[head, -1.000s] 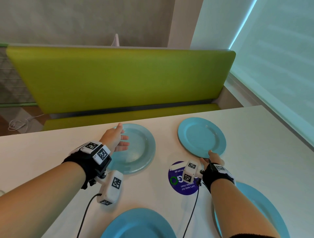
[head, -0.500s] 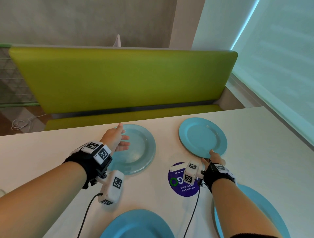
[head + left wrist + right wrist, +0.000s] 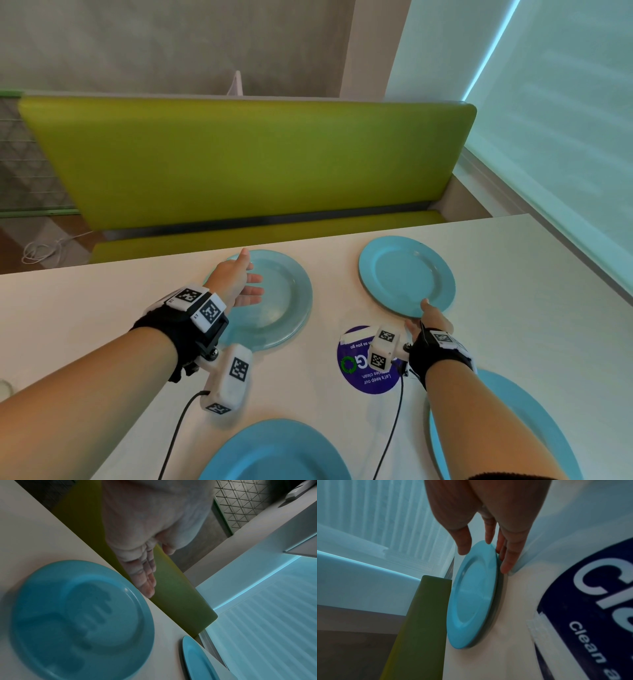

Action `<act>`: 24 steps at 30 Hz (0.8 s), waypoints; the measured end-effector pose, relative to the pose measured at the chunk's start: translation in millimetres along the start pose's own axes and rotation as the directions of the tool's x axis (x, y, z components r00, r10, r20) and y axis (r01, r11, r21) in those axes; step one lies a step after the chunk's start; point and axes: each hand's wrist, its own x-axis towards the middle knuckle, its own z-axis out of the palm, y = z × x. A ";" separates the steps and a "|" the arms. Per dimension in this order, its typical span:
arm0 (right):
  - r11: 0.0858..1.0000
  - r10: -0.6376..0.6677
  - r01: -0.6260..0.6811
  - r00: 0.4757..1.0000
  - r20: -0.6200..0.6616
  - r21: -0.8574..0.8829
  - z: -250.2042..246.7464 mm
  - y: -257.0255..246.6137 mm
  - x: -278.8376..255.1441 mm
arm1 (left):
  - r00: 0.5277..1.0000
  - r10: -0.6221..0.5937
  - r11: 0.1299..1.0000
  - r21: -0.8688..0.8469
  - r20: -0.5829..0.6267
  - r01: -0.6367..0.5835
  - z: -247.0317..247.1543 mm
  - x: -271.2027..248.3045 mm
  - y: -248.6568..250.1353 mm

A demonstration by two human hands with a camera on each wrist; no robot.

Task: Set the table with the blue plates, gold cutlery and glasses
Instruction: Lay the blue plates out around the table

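Four blue plates lie flat on the white table [image 3: 531, 291]: far left plate [image 3: 284, 308], far right plate [image 3: 407, 274], near left plate [image 3: 277, 452], near right plate [image 3: 534, 428]. My left hand [image 3: 253, 284] hovers just over the far left plate [image 3: 82, 618] with straight fingers [image 3: 145, 574], holding nothing; its shadow falls on the plate. My right hand [image 3: 426, 308] is at the near rim of the far right plate [image 3: 474, 595]. Its straight fingers [image 3: 508, 561] touch the rim beside the table, and the thumb [image 3: 462, 545] is just above the rim. No cutlery or glasses are in view.
A green bench [image 3: 239, 161] runs along the table's far edge. A round purple sticker [image 3: 359, 373] lies on the table between the plates. A window blind [image 3: 565, 137] borders the right side. Cables run from both wrist cameras towards me.
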 end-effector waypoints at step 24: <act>0.993 0.046 -0.073 0.964 0.262 0.095 -66.6 53.4 -129.3 | 0.977 0.023 0.993 0.113 0.211 -0.047 -33.5 -94.7 -38.3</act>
